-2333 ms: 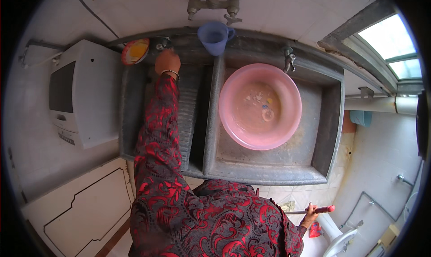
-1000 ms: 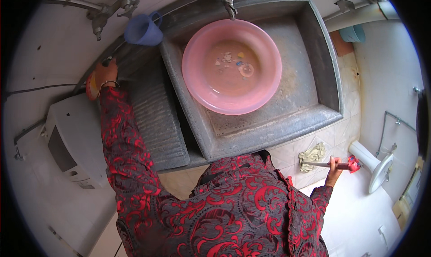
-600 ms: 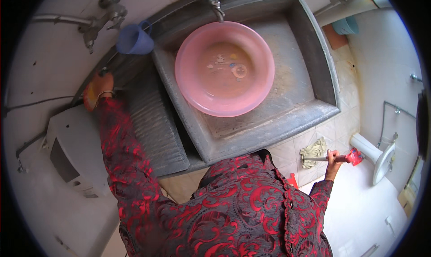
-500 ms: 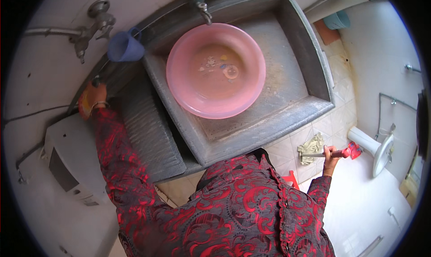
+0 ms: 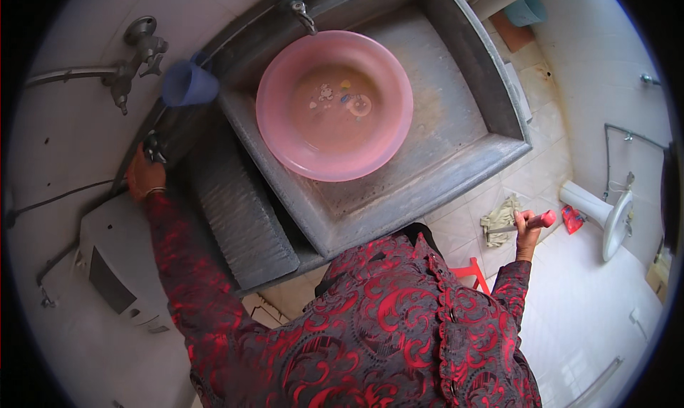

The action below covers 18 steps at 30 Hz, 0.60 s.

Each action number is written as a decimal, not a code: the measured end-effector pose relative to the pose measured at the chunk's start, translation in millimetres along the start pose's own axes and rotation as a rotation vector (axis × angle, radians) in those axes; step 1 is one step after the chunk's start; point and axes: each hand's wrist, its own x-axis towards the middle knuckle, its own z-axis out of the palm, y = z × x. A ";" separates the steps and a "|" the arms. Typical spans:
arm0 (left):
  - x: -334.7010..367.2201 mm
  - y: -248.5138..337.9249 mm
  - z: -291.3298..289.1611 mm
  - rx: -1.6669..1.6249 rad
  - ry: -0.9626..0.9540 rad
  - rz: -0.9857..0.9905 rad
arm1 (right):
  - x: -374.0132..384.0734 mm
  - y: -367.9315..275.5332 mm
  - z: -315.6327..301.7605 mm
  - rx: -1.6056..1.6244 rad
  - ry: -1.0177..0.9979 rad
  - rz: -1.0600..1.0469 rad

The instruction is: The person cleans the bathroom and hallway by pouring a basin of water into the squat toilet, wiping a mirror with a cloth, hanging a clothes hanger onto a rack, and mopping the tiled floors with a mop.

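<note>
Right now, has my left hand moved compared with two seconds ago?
Yes. Judged against the low metal tap beside it, your left hand has shifted leftward: it was in front of that tap, now at its left side.

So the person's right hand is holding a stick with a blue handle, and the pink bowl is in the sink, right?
Not quite: the handle is red, as the head view shows. The right hand is holding the stick, and the pink bowl is in the sink.

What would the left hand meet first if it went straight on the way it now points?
Probably the pale wall behind the grey sink; a metal tap sits close beside the left hand. Depth is unclear.
</note>
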 end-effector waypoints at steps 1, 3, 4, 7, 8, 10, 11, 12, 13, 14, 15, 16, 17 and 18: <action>-12.1 17.7 -16.0 0.066 0.129 -0.080 | 1.9 -0.2 1.6 0.036 0.003 -0.010; -35.4 30.8 1.3 -0.089 0.321 0.022 | 3.7 0.1 2.2 0.028 -0.009 -0.023; -60.0 51.3 9.7 -0.300 0.280 0.055 | 4.0 -2.9 3.2 0.019 -0.011 -0.020; -157.2 141.6 23.9 -0.994 -0.253 -0.194 | 6.8 -5.1 6.4 0.014 -0.021 -0.026; -193.1 159.0 38.8 -0.841 -0.355 -0.106 | 8.4 -4.6 5.8 0.011 -0.015 -0.027; -254.5 188.1 73.2 -0.972 -0.630 -0.303 | 10.7 3.0 4.8 0.032 -0.020 -0.020; -279.0 192.0 114.1 -1.070 -0.681 -0.404 | 11.6 5.8 3.8 0.045 -0.019 0.001; -277.6 206.8 103.4 -1.089 -0.701 -0.380 | 8.8 6.5 -2.0 -0.033 0.001 -0.072; -272.8 219.2 91.2 -1.181 -0.819 -0.611 | 7.0 7.1 -3.1 -0.097 0.018 -0.106; -271.5 234.0 77.8 -1.257 -0.944 -0.844 | 9.1 16.2 -4.4 -0.044 0.002 -0.035; -268.9 237.9 77.5 -1.381 -0.918 -0.846 | 15.2 32.4 -4.5 -0.116 0.006 -0.068; -269.8 222.8 112.0 -1.521 -0.925 -0.910 | 19.2 29.0 0.4 -0.090 -0.032 -0.137; -263.2 220.9 125.1 -1.617 -0.956 -0.935 | 20.4 31.0 2.3 -0.147 -0.001 -0.293; -257.4 227.3 134.0 -1.670 -0.892 -0.962 | 23.4 48.2 0.6 -0.185 0.020 -0.339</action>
